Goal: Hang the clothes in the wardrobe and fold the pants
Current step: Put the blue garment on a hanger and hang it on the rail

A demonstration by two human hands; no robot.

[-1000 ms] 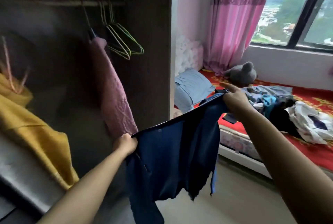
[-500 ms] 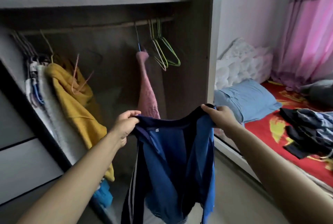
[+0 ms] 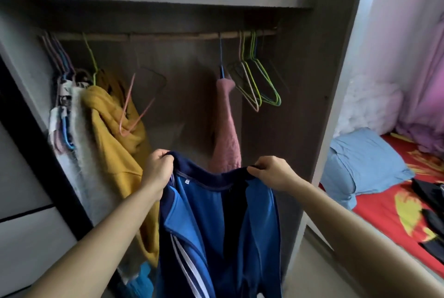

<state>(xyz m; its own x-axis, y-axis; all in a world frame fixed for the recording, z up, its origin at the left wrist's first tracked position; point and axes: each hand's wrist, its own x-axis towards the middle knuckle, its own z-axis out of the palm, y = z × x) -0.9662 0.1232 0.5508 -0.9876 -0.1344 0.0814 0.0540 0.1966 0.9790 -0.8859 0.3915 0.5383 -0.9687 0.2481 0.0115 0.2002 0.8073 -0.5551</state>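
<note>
An open wardrobe (image 3: 300, 105) fills the view. Its rail (image 3: 168, 36) carries a yellow garment (image 3: 108, 129) at the left, a pink garment (image 3: 227, 134) near the middle and a cluster of wire hangers (image 3: 259, 86) toward the right. Right of the wardrobe lies a bed (image 3: 389, 213) with a red cover, a blue pillow (image 3: 367, 161) on it and a pink curtain (image 3: 430, 96) behind.

In front of the wardrobe, both hands hold up a blue garment (image 3: 221, 225) (navy trim, white stripes down one side). The left hand (image 3: 157, 170) grips one end of its upper edge and the right hand (image 3: 274, 173) pinches the other. That edge runs roughly level from left to right, sagging slightly between them. The garment's long axis hangs straight down, past the bottom of the frame.
</note>
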